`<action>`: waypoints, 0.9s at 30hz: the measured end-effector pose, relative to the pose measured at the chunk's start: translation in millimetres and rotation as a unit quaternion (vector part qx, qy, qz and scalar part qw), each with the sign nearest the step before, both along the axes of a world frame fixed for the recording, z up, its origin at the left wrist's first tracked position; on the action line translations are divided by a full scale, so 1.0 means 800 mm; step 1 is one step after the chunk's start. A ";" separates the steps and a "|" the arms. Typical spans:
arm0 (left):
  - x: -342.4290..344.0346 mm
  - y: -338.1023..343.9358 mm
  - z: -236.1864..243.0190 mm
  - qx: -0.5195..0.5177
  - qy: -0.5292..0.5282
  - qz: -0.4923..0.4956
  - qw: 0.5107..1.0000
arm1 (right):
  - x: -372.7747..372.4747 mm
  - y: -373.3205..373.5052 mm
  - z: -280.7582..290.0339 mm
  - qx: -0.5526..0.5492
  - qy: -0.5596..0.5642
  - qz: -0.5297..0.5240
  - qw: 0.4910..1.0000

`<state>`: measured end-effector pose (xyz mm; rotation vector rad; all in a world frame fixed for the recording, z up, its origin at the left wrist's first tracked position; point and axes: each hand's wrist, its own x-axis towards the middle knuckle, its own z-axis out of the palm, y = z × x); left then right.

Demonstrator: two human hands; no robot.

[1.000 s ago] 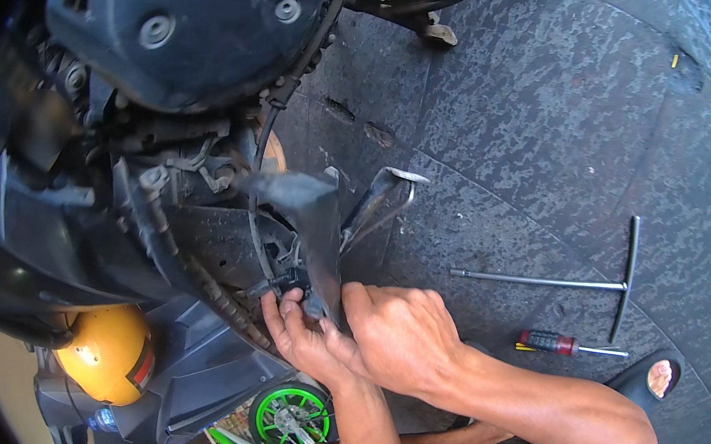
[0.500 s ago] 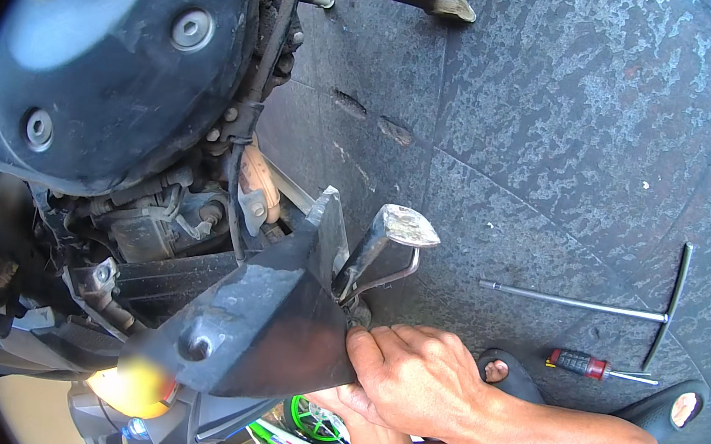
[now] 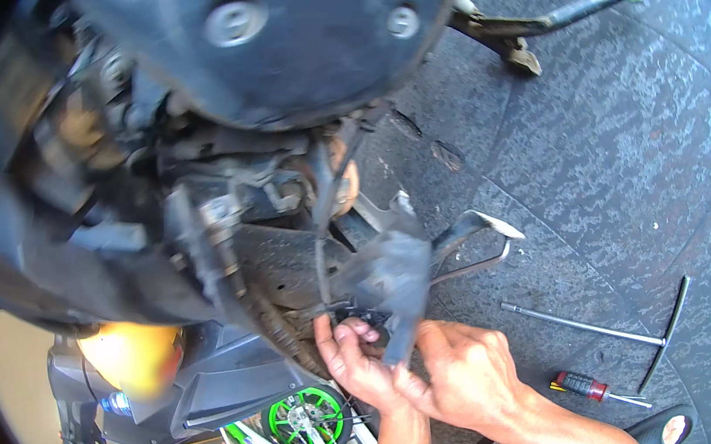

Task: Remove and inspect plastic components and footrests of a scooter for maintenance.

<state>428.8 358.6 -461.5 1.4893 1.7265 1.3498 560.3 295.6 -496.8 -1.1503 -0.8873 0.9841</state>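
My left hand (image 3: pixel 356 367) is curled palm up under a dark plastic panel (image 3: pixel 390 265) on the motorbike, its fingertips closed on a small black part (image 3: pixel 362 315) beside a hanging cable (image 3: pixel 320 244). My right hand (image 3: pixel 465 375) grips the panel's right edge, its thumb close to my left hand. The panel is blurred and partly hides what the fingers hold. A footrest bracket (image 3: pixel 491 224) sticks out just beyond it. Above are the engine's black cover (image 3: pixel 324 34) with two round bolts and grimy metal parts around it.
A T-handle wrench (image 3: pixel 589 328) and red-black screwdriver (image 3: pixel 582 386) lie on the dark floor (image 3: pixel 616 164), near a dark sandal (image 3: pixel 652 427). A stand (image 3: pixel 526 31) is at the top. Behind, lower left: a yellow helmet (image 3: pixel 121 358), another scooter (image 3: pixel 204 398) and a green wheel (image 3: pixel 306 422).
The panel, tilted broadly over my left hand half a second ago, has swung back narrower and upright, showing my left fingers and the cable again. The whole view has shifted.
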 end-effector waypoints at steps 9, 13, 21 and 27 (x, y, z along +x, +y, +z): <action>0.028 -0.021 0.008 -0.001 0.023 -0.097 0.995 | -0.009 -0.001 0.027 -0.075 -0.020 -0.055 0.995; 0.006 -0.018 0.015 0.000 -0.018 -0.149 0.989 | -0.016 0.004 0.051 -0.144 -0.026 -0.052 0.988; -0.014 -0.024 0.005 0.006 0.095 -0.187 0.978 | -0.042 0.000 0.045 -0.181 0.035 -0.094 0.978; -0.021 -0.030 0.029 0.060 0.134 -0.257 0.955 | -0.035 0.007 0.063 -0.205 0.030 -0.074 0.975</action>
